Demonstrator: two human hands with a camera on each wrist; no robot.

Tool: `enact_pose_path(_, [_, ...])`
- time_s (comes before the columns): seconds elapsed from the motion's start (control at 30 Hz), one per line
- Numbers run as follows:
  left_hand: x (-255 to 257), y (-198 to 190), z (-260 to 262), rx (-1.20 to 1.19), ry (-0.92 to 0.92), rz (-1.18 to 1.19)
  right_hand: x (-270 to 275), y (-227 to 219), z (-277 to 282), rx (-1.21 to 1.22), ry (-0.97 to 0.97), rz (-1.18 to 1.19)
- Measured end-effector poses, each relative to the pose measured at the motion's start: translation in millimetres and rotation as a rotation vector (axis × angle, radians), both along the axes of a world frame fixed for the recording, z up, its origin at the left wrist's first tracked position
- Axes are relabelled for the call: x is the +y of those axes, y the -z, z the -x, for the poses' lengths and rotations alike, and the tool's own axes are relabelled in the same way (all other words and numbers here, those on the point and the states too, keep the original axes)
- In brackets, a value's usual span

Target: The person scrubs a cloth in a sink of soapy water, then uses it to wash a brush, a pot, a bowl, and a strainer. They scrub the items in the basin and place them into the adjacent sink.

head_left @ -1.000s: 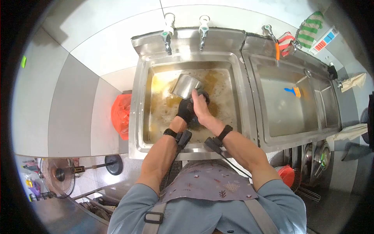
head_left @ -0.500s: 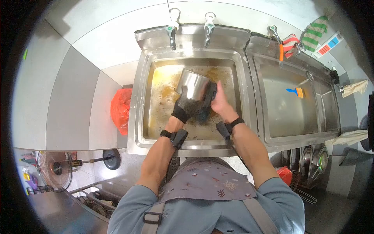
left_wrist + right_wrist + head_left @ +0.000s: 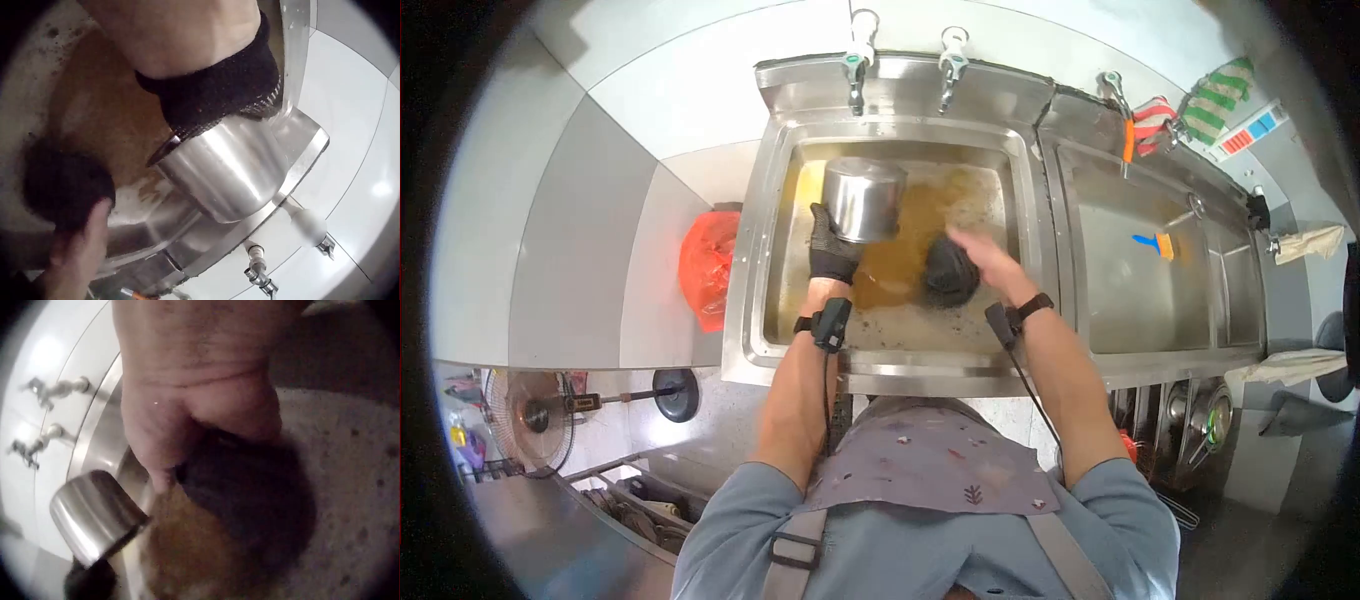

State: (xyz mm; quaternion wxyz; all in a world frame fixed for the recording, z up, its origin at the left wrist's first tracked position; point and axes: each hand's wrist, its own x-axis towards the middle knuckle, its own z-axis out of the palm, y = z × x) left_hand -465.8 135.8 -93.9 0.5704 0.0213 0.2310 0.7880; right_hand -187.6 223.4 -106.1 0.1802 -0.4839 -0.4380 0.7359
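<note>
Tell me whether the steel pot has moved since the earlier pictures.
Yes, leftward: in the head view, the steel pot was below the gap between the leftmost tap and the next tap; now it is nearly in line with the leftmost tap.

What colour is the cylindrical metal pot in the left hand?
Shiny silver; the metal pot shows best in the left wrist view.

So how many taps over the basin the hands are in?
2: a left tap and a right tap, side by side on the wall behind that basin.
</note>
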Motion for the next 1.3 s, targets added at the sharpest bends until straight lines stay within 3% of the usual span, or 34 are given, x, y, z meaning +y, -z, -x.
enact_pose_path(0.03, [4, 10, 1, 0.024, -0.021, 0.052, 0, 3, 4, -0.264, -0.245, -0.156])
enact_pose_path(0.07, [7, 21, 2, 0.047, -0.040, 0.104, -1, 7, 4, -0.262, -0.252, -0.159])
enact_pose_path(0.13, [2, 10, -4, -0.050, 0.002, 0.097, -18, -10, 8, -0.851, -0.715, -0.672])
enact_pose_path(0.2, [-4, -2, -16, -0.102, -0.013, 0.283, -19, 32, 2, -0.834, -0.796, -0.714])
enact_pose_path(0.23, [10, 67, -1, 0.054, -0.012, 0.289, -19, 59, -1, -0.794, -0.725, -0.632])
enact_pose_path(0.27, [15, 76, -3, 0.055, -0.012, 0.279, -12, 77, 0, -0.754, -0.651, -0.564])
enact_pose_path(0.3, [13, 80, -6, 0.012, -0.006, 0.277, -11, 86, 0, -0.709, -0.581, -0.487])
enact_pose_path(0.33, [11, 85, -9, -0.032, -0.001, 0.277, -15, 62, 3, -0.708, -0.578, -0.487])
enact_pose_path(0.4, [-1, 80, -17, -0.059, 0.021, 0.296, -32, -24, 17, -0.583, -0.336, -0.290])
enact_pose_path(0.43, [-9, 77, -20, -0.059, 0.042, 0.304, -36, -34, 19, -0.585, -0.332, -0.287])
enact_pose_path(0.53, [-27, 75, -26, -0.030, 0.105, 0.318, -42, -45, 23, 0.168, -0.073, -0.191])
enact_pose_path(0.57, [-30, 74, -27, -0.023, 0.124, 0.318, -44, -44, 29, 0.169, -0.062, -0.193])
enact_pose_path(0.63, [-36, 70, -26, -0.001, 0.164, 0.315, -45, -38, 44, 0.116, 0.167, -0.237])
enact_pose_path(0.73, [-45, 64, -23, 0.020, 0.220, 0.310, -60, -69, 47, -0.001, 0.233, -0.272])
enact_pose_path(0.87, [-51, 52, -20, 0.046, 0.297, 0.299, -27, -23, 39, 0.035, 0.194, -0.242])
enact_pose_path(0.93, [-48, 44, -20, 0.054, 0.338, 0.291, -19, -19, 37, 0.255, 0.230, -0.141])
enact_pose_path(1.07, [-35, 28, -19, 0.056, 0.433, 0.273, -2, -17, 26, 0.130, 0.126, 0.028])
enact_pose_path(1.13, [-29, 19, -20, 0.042, 0.483, 0.266, -17, -47, 26, 0.329, 0.119, 0.146])
enact_pose_path(1.17, [-27, 15, -19, 0.035, 0.512, 0.261, -28, -71, 32, 0.333, 0.236, 0.137])
enact_pose_path(1.3, [-23, -9, -22, -0.019, 0.642, 0.280, -24, -59, 29, 0.332, 0.193, -0.033])
